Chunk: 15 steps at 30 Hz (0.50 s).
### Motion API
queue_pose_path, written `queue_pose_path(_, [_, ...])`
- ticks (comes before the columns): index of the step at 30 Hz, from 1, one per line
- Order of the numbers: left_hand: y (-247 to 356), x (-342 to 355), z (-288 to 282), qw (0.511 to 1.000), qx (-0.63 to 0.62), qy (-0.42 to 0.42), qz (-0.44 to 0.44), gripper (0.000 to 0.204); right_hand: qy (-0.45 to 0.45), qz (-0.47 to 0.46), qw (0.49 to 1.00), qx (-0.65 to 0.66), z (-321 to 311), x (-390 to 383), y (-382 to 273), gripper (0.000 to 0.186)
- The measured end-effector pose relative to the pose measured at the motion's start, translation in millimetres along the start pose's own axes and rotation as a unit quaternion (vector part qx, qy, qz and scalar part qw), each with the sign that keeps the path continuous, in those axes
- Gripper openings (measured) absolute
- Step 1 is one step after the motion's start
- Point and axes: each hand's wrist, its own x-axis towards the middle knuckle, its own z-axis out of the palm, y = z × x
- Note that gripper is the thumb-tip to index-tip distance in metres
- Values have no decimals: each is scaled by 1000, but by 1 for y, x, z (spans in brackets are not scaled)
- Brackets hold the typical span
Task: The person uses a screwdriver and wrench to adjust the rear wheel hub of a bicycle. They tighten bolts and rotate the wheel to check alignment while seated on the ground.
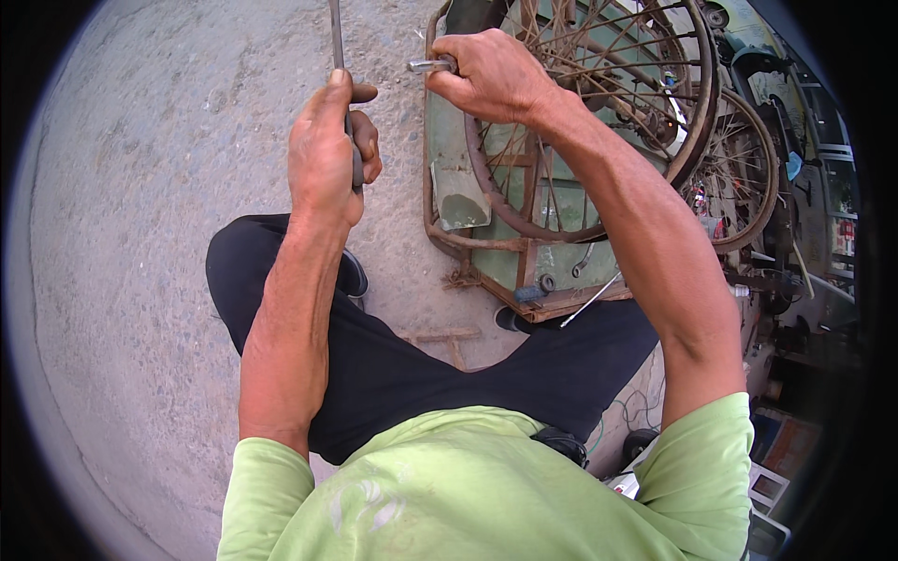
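My left hand is wrapped round a long thin grey metal rod held upright, its thumb along the rod. My right hand grips a small shiny metal tool whose end pokes out leftward; the rest of it is hidden in my fingers. The hands are apart. Under my right hand and forearm lie rusty spoked wheels on a rusty metal frame with pale green panels. A small dark cylindrical part and a slim silver rod sit at its near end.
Grey pavement spreads to the left. Between my legs a rusty bar lies on the ground. At the right are dark machine parts, green cords and assorted items along the edge. My knees are bent beside the frame.
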Motion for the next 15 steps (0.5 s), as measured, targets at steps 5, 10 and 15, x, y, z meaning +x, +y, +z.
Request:
queue_pose_path(5, [3,-4,2,1000,5,5,3,43,-24,-5,1000,-12,0,-2,0,33])
queue_pose_path(10, [2,-4,3,1000,4,0,0,43,-10,-12,1000,-12,4,1,0,33])
queue_pose_path(15, [0,-9,0,1000,18,-19,16,44,-24,3,1000,-13,4,3,1,34])
